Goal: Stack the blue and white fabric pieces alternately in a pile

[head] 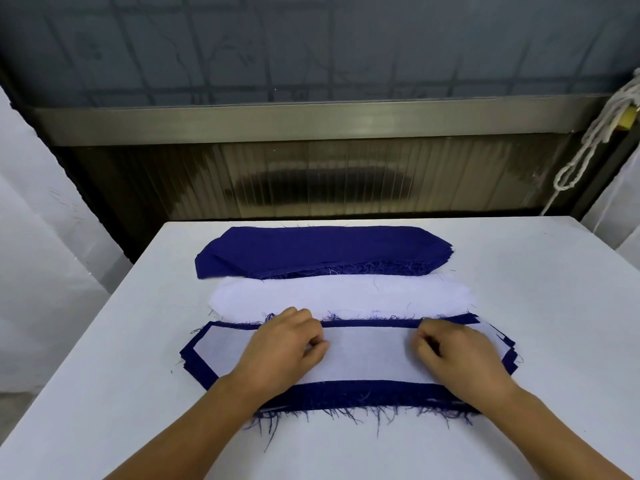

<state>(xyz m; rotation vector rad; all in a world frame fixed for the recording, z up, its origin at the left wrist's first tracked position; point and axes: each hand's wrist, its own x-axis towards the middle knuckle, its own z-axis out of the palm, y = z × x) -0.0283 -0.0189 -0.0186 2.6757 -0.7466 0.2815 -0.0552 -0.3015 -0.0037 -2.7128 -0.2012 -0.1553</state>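
Note:
A pile of dark blue fabric pieces lies at the far side of the table. Just in front of it lies a pile of white fabric pieces. Nearest me is the mixed pile, blue edges showing around a white piece on top. My left hand rests on the left half of that white piece, fingers curled at its far edge. My right hand rests on the right half in the same way. Whether the fingers pinch the cloth is unclear.
The table has a white cover. Behind it runs a dark ribbed panel with a metal ledge. A white rope hangs at the right. White sheets hang at both sides.

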